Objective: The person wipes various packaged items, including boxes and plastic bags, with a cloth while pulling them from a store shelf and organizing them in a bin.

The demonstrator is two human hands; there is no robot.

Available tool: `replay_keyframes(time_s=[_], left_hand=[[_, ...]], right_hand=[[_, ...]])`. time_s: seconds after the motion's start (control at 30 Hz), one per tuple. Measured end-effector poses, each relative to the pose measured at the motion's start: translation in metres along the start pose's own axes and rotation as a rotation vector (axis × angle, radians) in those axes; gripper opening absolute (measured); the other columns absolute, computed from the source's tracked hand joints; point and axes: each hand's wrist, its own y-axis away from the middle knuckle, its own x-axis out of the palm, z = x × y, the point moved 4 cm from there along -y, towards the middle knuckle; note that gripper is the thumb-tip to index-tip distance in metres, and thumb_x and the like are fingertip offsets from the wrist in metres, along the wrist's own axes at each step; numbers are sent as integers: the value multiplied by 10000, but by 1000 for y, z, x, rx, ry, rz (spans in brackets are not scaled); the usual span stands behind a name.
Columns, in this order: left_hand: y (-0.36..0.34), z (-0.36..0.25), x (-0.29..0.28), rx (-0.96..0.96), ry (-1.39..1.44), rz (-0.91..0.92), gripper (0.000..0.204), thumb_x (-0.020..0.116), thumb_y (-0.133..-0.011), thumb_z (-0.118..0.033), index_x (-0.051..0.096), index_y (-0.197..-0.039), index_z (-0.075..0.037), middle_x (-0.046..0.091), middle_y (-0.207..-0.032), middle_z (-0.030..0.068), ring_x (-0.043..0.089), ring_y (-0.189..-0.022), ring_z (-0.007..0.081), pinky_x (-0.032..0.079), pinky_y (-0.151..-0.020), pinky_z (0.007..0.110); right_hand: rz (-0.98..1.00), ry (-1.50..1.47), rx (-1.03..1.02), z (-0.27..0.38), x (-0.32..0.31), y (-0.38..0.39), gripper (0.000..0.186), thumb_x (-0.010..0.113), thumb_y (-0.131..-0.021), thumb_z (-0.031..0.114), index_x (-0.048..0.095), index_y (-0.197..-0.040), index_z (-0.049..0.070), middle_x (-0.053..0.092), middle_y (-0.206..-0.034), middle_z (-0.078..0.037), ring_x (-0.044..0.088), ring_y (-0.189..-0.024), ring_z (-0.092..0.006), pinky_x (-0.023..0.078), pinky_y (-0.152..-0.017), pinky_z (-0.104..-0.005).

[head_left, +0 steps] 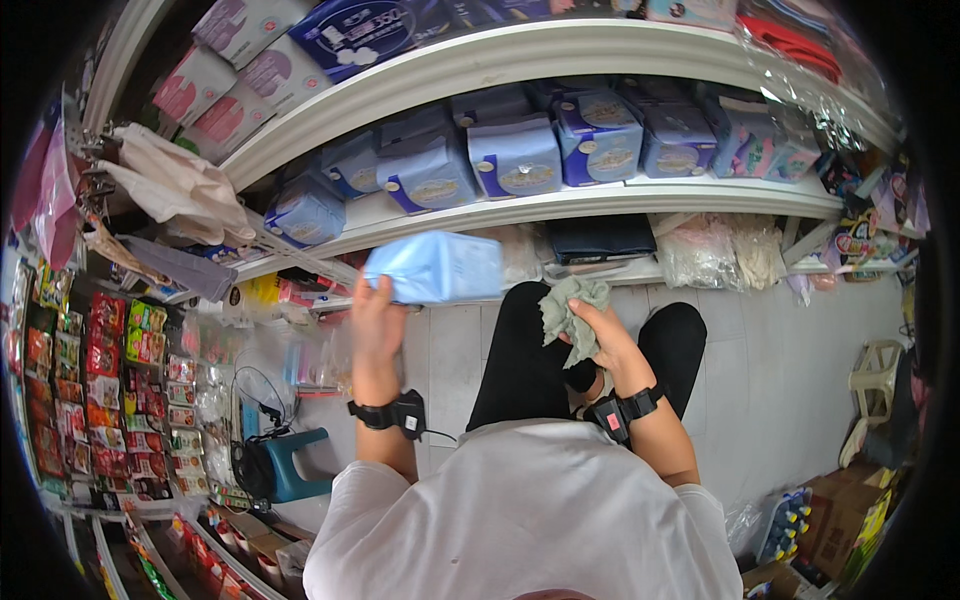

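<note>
My left hand (378,318) is closed on the near left end of a light blue soft package (440,266), held up in front of the lower shelf. It looks like the packs of sanitary pads on that shelf, and motion blurs it a little. Over my knees, my right hand (606,335) grips a crumpled grey-green cloth (572,318), which bunches out past the fingers. The cloth and the package are apart. Several similar blue packs (515,158) stand in a row on the white shelf (560,204) ahead.
An upper shelf (480,62) holds more packs. Clear plastic bags (700,250) and a dark folded item (600,238) lie beneath the lower shelf. Hanging snack packets (105,345) and a blue stool (298,465) are at left. A beige stool (876,375) and cardboard box (835,515) stand at right.
</note>
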Motion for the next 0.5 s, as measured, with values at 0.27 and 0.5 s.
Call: replay_keyframes(time_s=[0.27,0.5], left_hand=[[-41,-87,-102,392,-209,-343,290,589,-943,-134,515,-1206,-34,592,-1180,81,563,-1063,193,426,-945,353],[-102,-87,-110,362,-231,-323,259,618,-922,-103,532,-1149,-13,594,-1117,64,536,-1013,142,413,-917,297]], right_hand=[[-87,-5,65,-7,-20,-3,346,628,-896,253,550,-1190,87,641,-1089,-71,636,-962,-201,530,-755,-346],[-176,2,41,-1,-45,4,362,631,-887,287,543,-1196,121,637,-1098,-55,627,-975,-193,520,-783,-366]])
